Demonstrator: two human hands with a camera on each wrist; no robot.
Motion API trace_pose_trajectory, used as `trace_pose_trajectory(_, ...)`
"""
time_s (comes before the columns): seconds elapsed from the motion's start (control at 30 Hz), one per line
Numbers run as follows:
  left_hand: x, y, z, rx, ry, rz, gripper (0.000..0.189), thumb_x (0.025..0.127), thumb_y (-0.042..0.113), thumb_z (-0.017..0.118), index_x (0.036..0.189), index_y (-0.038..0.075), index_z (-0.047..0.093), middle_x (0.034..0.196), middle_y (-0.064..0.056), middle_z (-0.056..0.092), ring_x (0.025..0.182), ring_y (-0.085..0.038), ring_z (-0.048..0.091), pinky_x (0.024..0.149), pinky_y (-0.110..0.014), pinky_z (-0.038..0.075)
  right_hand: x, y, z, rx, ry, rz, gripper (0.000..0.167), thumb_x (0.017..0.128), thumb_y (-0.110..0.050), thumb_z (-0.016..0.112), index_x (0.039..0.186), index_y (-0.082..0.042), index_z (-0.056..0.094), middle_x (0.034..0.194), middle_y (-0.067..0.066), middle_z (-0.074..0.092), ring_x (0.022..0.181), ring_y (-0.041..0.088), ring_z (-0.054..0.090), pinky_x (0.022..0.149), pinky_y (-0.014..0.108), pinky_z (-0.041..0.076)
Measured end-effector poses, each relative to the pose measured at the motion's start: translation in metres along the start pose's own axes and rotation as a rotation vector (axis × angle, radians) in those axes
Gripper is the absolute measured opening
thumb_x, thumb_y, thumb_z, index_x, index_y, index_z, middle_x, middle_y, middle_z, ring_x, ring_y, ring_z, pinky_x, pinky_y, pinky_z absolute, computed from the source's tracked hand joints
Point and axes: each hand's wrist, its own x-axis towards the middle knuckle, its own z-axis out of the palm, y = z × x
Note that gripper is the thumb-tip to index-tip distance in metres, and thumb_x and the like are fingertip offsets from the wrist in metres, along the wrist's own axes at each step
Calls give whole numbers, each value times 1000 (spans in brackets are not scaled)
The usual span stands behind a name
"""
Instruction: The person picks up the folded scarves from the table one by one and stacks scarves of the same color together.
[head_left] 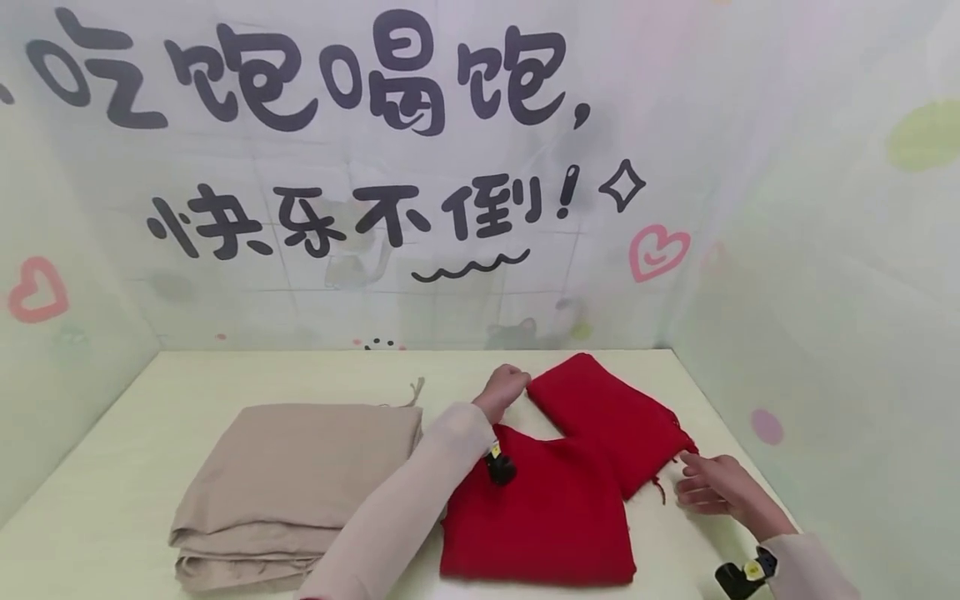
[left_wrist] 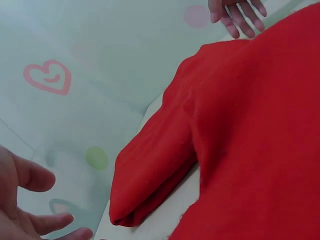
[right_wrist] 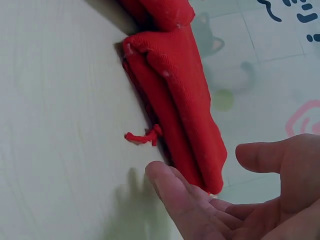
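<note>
A folded red cloth (head_left: 615, 421) lies at an angle on the right side of the table, a short red cord at its right end. In front, a second folded red section (head_left: 536, 517) overlaps it. My left hand (head_left: 504, 392) is beside the far left corner of the rear section; in the left wrist view its fingers (left_wrist: 37, 177) are spread, apart from the cloth. At the opposite end, my right hand (head_left: 716, 486) has its thumb and fingers parted, fingertips close by the folded edge in the right wrist view. The cord (right_wrist: 144, 135) dangles near them.
A thick folded beige cloth (head_left: 300, 475) lies to the left, with a thin tie at its far right corner. The pale table (head_left: 97, 467) is bounded by printed hanging sheets (head_left: 825, 333) at the back and sides.
</note>
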Motion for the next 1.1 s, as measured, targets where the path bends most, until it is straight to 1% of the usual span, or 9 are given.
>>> trace_pose_trajectory(0.13, 16, 2, 19, 4, -85, 11, 52, 92, 24, 49, 138, 1, 41, 136, -16, 46, 115, -29, 47, 100, -48, 40, -4, 6, -12, 118, -13, 35, 64, 101, -33, 36, 124, 26, 29, 80, 6, 71, 70, 16, 71, 65, 29, 58)
trace_pose_trajectory(0.3, 27, -3, 31, -1, -161, -16, 59, 95, 32, 48, 145, 4, 33, 147, -14, 38, 124, -31, 44, 102, -48, 39, -3, 9, -13, 309, -30, 64, 74, 102, -34, 33, 132, 31, 12, 88, 14, 70, 78, 21, 70, 75, 37, 58)
trace_pose_trajectory(0.4, 32, -11, 28, -35, -153, -35, 60, 96, 32, 48, 145, 3, 32, 148, -15, 35, 129, -31, 41, 101, -47, 39, 3, 7, -2, 417, -31, 48, 73, 102, -34, 33, 135, 27, 11, 90, 12, 69, 82, 22, 69, 79, 41, 57)
trace_pose_trajectory(0.53, 39, -23, 21, -81, -97, -51, 60, 96, 31, 47, 146, 2, 31, 149, -15, 35, 128, -31, 41, 100, -45, 39, 12, 4, 15, 536, -48, 8, 70, 101, -38, 38, 134, 21, 21, 92, 6, 66, 86, 21, 68, 82, 43, 56)
trace_pose_trajectory(0.63, 44, -28, 21, -84, -95, -30, 59, 97, 29, 47, 145, -1, 31, 148, -17, 36, 127, -31, 41, 103, -45, 38, 18, 5, 20, 613, -70, 2, 66, 99, -41, 43, 129, 16, 31, 92, 6, 65, 87, 22, 67, 84, 45, 55)
trace_pose_trajectory(0.73, 48, -31, 25, -54, -107, -10, 50, 97, 27, 46, 136, -3, 43, 131, -17, 50, 111, -26, 49, 96, -39, 41, 20, 5, 26, 685, -61, 20, 54, 97, -41, 47, 118, 9, 40, 92, 7, 63, 86, 21, 66, 84, 46, 55)
trace_pose_trajectory(0.83, 50, -34, 27, -15, -105, -6, 27, 96, 25, 46, 102, 0, 56, 95, -8, 52, 84, -18, 45, 79, -30, 40, 22, -2, 38, 732, -43, 41, 46, 97, -38, 47, 117, 3, 41, 100, 8, 59, 90, 21, 64, 86, 45, 54)
trace_pose_trajectory(0.93, 52, -35, 28, 9, -113, -2, 28, 96, 24, 46, 71, 10, 42, 70, -1, 35, 64, -16, 30, 63, -27, 29, 23, -13, 52, 744, 2, 51, 55, 98, -38, 42, 132, 3, 30, 116, 12, 49, 105, 24, 54, 94, 46, 47)
trace_pose_trajectory(1.1, 55, -36, 29, 15, -104, 14, 36, 96, 24, 48, 64, 13, 36, 56, 2, 28, 52, -14, 25, 55, -25, 27, 31, -25, 63, 826, 31, 75, 69, 99, -35, 40, 148, -2, 3, 138, 14, 28, 130, 33, 27, 110, 54, 27)
